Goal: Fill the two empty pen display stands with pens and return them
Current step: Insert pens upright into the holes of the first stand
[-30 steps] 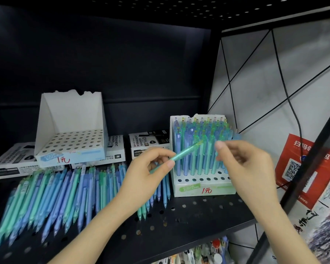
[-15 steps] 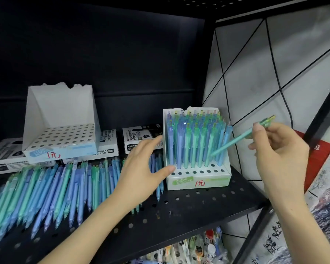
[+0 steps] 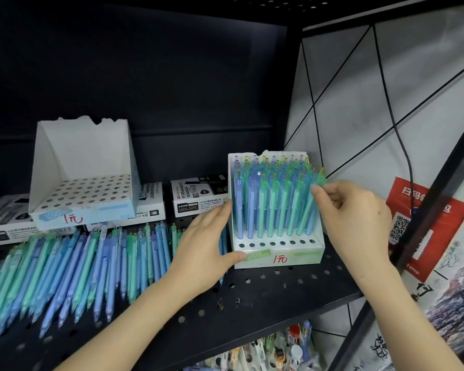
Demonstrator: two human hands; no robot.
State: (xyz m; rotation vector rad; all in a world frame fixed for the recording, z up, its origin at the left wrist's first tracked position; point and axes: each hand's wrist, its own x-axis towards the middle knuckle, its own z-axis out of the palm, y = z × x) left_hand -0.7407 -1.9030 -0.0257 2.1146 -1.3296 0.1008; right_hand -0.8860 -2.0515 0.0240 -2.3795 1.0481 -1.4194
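Head — marker boxes (image 3: 198, 195) behind loose pens (image 3: 78, 269)

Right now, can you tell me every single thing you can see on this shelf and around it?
White cardboard pen stand: one, white, right of shelf, front row of holes empty.
Blue and green plastic pens: many, standing in that stand.
Empty white cardboard stand with holes: one, white, back left, on boxes.
Loose blue and green pens: many, lying on the shelf's left.
White-and-black permanent marker boxes: at least three, along the back.
Black perforated metal shelf: one, under everything.
Red QR-code poster: one, right wall.
Black cable: one, hanging down the right wall.
Left hand: one, rests against the filled stand's left side.
Right hand: one, fingers pinch a green pen at the stand's right edge.
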